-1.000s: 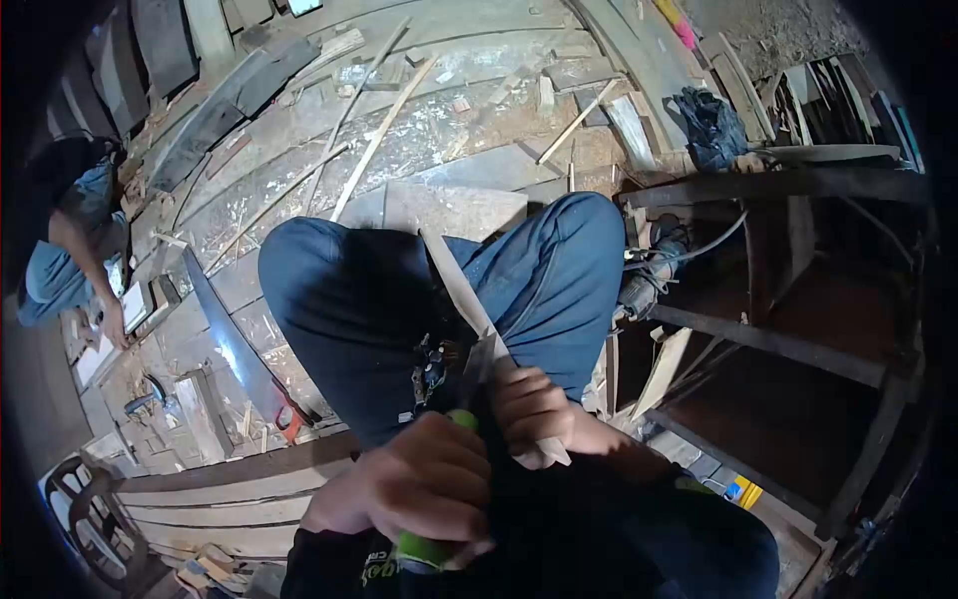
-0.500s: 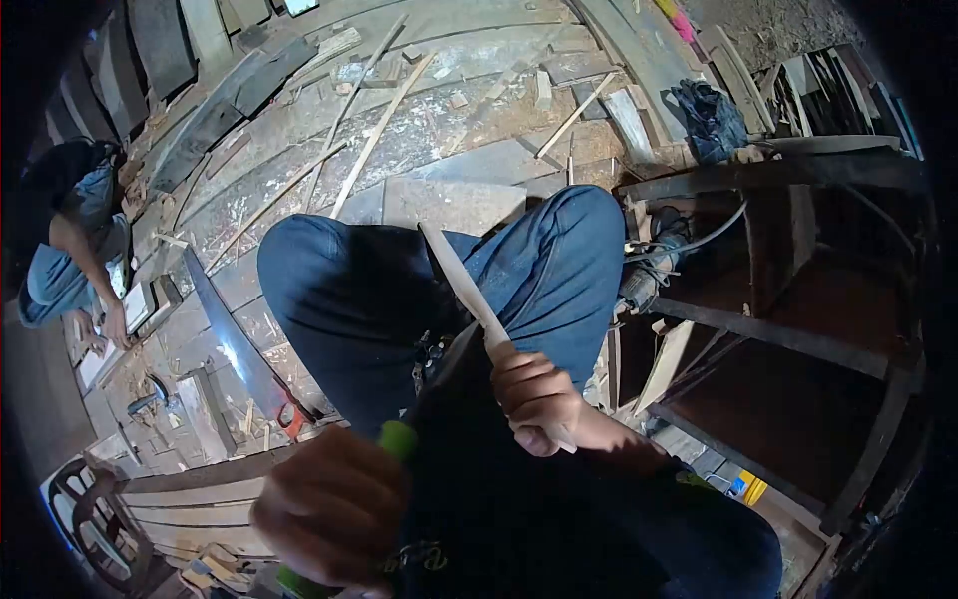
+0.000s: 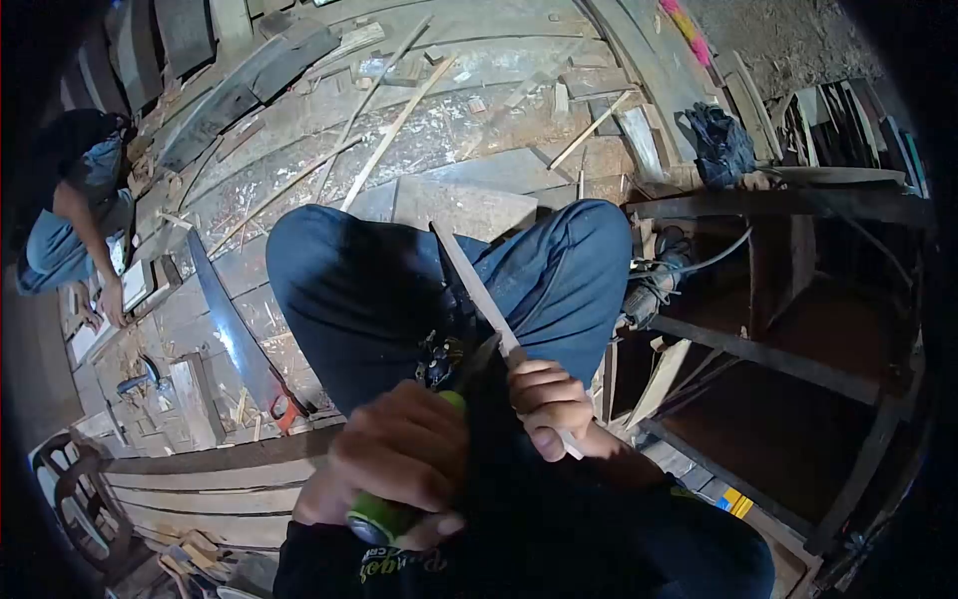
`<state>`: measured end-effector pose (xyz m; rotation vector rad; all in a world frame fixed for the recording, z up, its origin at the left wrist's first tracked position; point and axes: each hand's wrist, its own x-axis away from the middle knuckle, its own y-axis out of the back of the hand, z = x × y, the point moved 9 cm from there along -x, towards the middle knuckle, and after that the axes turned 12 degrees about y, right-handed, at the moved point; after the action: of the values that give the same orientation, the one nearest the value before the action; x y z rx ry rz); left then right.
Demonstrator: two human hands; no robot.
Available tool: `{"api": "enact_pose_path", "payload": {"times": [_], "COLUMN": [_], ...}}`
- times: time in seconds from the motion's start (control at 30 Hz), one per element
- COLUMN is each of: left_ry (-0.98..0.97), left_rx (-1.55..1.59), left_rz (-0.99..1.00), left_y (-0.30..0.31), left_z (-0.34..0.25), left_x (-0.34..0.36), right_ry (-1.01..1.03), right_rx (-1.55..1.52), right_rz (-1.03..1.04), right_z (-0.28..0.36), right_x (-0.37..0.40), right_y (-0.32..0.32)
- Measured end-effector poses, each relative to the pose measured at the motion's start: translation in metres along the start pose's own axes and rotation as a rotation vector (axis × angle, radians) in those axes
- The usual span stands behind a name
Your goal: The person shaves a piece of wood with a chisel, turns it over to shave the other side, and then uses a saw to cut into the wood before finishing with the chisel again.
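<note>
My left hand [image 3: 404, 454] is wrapped round the green handle [image 3: 377, 521] of a knife. Its dark blade [image 3: 479, 367] points up and away, the tip close beside the wooden strip in my other hand. In my right hand [image 3: 549, 404] the fingers are closed on the lower part of that pale, narrow wooden strip [image 3: 471, 280]. The strip slants up to the left between my bent knees, and a short end sticks out below the fist.
A handsaw [image 3: 228, 319] with a red handle lies to the left. Beyond it a person [image 3: 85, 215] crouches, hands on a pale board. A dark wooden frame [image 3: 778, 349] stands at right. Thin sticks [image 3: 399, 130] and offcuts litter the plank floor. A black plastic bag [image 3: 720, 145] lies upper right.
My left hand has moved up and to the right with the knife, bringing the blade closer to the strip. My right hand keeps its hold on the strip, nearly in place.
</note>
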<state>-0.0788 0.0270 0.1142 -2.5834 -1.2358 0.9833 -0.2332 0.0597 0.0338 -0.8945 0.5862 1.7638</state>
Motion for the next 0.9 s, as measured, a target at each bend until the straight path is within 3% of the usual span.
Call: {"api": "enact_pose_path", "payload": {"times": [0.07, 0.1, 0.17, 0.2, 0.33, 0.37, 0.43, 0.53, 0.63, 0.77, 0.83, 0.9], "left_ry": [-0.094, -0.184, 0.115, 0.078, 0.085, 0.009, -0.113, -0.079, -0.105, -0.107, -0.107, -0.103], "left_rx": [0.054, 0.057, -0.013, -0.066, 0.041, 0.01, 0.08, 0.081, 0.051, -0.052, -0.051, -0.036], "left_rz": [-0.096, 0.016, -0.106, 0.125, -0.056, -0.128, 0.014, 0.018, -0.047, -0.009, 0.023, 0.101], "left_y": [0.009, 0.005, -0.005, -0.017, 0.012, 0.014, 0.003, -0.015, -0.01, -0.01, -0.019, -0.025], "left_z": [-0.02, -0.032, -0.001, 0.01, 0.0, -0.019, -0.035, -0.016, -0.021, -0.041, -0.027, -0.01], "left_x": [0.006, 0.001, 0.002, -0.01, -0.001, 0.005, -0.002, -0.006, -0.006, 0.011, 0.004, -0.007], "right_ry": [0.023, 0.014, -0.008, -0.005, -0.036, -0.015, 0.006, 0.011, 0.026, 0.028, 0.045, 0.015], "right_rx": [0.047, 0.027, -0.005, -0.024, -0.053, -0.029, -0.003, 0.021, 0.012, 0.023, 0.026, 0.048], "right_rz": [-0.014, 0.001, 0.02, 0.044, 0.042, 0.007, -0.022, -0.13, -0.098, -0.094, -0.048, -0.128], "right_z": [-0.002, -0.004, 0.001, 0.001, 0.0, -0.002, 0.001, -0.001, -0.002, -0.002, -0.001, -0.001], "right_x": [-0.004, -0.004, -0.001, 0.001, -0.002, -0.004, 0.001, 0.005, -0.003, -0.006, -0.003, 0.0], "right_y": [0.003, 0.004, 0.001, 0.0, -0.003, 0.0, 0.002, 0.013, 0.005, 0.004, 0.0, 0.01]}}
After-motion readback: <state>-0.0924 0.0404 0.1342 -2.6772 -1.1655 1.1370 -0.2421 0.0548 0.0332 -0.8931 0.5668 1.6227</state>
